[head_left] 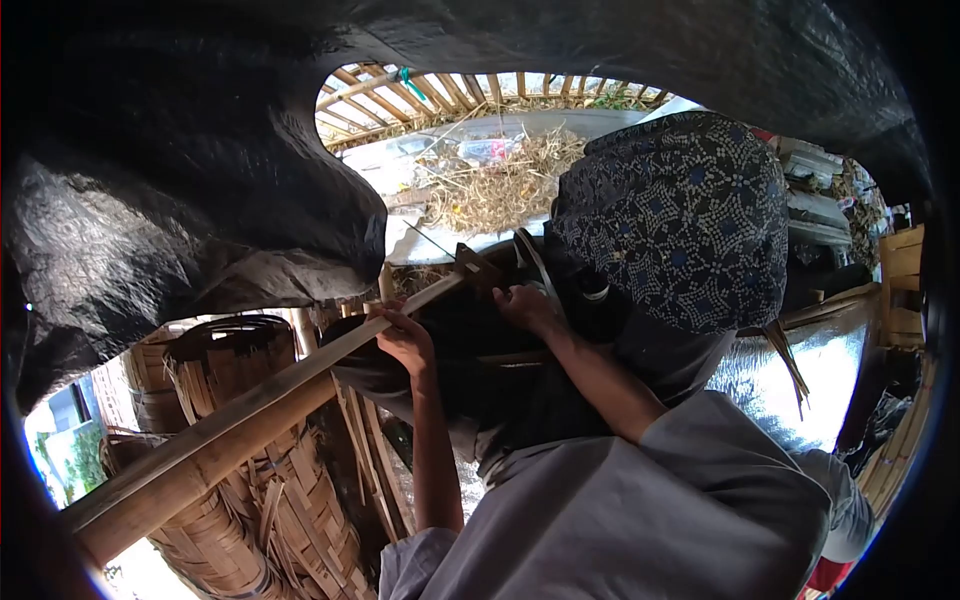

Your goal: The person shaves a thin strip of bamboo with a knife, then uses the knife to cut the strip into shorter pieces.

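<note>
A long split bamboo pole (230, 420) runs from the lower left up to the middle of the view. Near its upper end, my left hand (405, 340) is closed around it. My right hand (528, 308) grips what looks like a hand saw (477, 267), whose brown wooden handle sits beside the bamboo's end. Its thin blade points up and left, seen nearly edge-on. Dark cloth lies under both hands. A blue-and-white patterned cloth (680, 220) covers a rounded form to the right of my right hand.
Woven bamboo baskets (290, 500) stand at the lower left. Black plastic sheeting (180, 200) hangs across the top and left. Dry straw (515, 180) lies on a pale surface ahead, before a bamboo slat fence (440, 92). Stacked grey pieces (815, 215) are at right.
</note>
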`<state>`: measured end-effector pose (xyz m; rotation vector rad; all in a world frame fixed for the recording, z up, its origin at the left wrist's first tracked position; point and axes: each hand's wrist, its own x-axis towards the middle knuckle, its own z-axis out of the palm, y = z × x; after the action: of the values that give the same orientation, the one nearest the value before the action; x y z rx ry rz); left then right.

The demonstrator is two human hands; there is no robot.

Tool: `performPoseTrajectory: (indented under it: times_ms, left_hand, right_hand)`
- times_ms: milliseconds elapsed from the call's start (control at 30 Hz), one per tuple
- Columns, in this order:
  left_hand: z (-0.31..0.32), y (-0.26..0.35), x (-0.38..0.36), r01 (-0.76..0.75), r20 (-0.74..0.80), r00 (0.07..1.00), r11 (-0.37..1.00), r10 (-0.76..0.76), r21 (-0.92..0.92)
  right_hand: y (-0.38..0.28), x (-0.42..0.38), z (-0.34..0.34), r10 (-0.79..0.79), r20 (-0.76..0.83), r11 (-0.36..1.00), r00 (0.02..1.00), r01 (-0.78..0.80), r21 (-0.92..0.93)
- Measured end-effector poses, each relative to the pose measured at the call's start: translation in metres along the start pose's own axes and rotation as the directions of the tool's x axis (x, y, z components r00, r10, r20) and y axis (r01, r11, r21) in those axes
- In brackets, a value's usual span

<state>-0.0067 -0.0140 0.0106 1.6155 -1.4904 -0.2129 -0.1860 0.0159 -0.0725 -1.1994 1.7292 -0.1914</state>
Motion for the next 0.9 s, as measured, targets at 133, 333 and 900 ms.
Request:
performPoseTrajectory:
  times_ms: [133,333,900]
  left_hand:
    - [0.0,0.002,-0.007,0.02,-0.009,1.0,1.0,-0.02,-0.015]
    - [-0.001,0.005,-0.003,0.014,-0.057,0.998,1.0,-0.015,-0.021]
    - [0.001,-0.006,-0.01,0.094,-0.02,0.995,0.993,-0.096,-0.077]
  right_hand:
    - [-0.007,-0.011,-0.003,-0.002,0.016,0.999,1.0,0.003,-0.034]
    - [-0.049,-0.024,-0.022,-0.122,-0.031,0.992,0.992,0.121,-0.02]
    - [-0.037,-0.019,-0.013,-0.163,-0.066,0.986,0.984,0.164,0.02]
